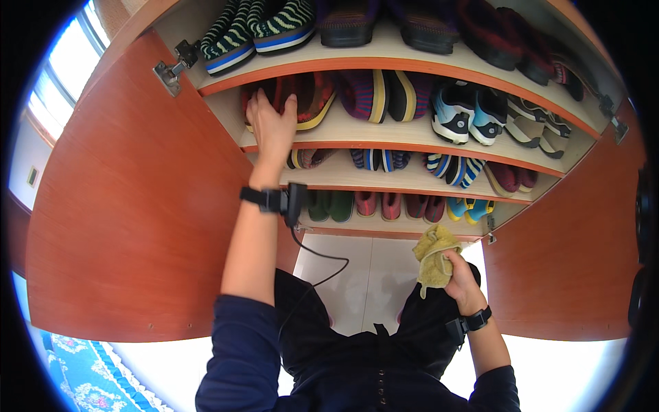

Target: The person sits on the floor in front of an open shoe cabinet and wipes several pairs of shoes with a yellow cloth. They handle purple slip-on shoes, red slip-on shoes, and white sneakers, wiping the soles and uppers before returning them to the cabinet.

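My left hand [270, 123] reaches into the second shelf from the top, at its left end. Its thumb and fingers lie against a pair of red and dark slippers [314, 105] with yellow-edged soles; whether they grip is unclear. The hand covers part of the left slipper. In my right hand [458, 283] is a crumpled yellow-green cloth [435, 252], held over my right thigh, below the bottom shelf. Beside the red slippers stands a purple striped knitted pair [358, 95] with yellow and black soles.
The shoe cabinet's left door [139, 216] and right door [566, 247] stand wide open. Blue-and-white sneakers [453, 113] share the second shelf [370, 135]. Striped knitted slippers [283, 26] sit on the top shelf. A black cable [329, 256] hangs from my left wrist strap [273, 200].
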Action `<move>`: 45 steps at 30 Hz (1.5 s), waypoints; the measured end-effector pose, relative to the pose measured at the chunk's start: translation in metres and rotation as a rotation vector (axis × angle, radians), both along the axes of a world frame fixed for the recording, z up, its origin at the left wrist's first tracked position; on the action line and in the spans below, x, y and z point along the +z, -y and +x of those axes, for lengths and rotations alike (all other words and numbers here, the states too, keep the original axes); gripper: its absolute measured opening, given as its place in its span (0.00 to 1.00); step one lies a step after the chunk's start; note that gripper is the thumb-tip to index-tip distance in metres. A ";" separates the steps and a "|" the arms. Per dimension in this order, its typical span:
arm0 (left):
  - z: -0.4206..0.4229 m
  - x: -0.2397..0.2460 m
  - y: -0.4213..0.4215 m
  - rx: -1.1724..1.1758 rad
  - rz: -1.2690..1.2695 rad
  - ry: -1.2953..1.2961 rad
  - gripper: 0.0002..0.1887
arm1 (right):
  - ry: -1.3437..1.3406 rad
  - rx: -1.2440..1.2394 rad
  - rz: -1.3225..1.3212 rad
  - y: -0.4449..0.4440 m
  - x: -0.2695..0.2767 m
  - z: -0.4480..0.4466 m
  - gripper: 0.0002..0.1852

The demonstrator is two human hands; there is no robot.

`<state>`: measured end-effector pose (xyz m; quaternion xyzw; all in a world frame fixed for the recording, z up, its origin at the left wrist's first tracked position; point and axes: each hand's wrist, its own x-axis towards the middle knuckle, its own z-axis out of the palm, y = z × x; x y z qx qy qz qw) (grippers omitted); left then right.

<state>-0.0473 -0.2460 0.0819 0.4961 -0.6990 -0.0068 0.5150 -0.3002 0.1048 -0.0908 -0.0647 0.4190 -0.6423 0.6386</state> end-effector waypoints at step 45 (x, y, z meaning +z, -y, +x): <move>0.015 -0.215 -0.212 -0.241 0.393 -0.518 0.20 | -2.270 0.170 -0.366 0.159 0.206 0.023 0.38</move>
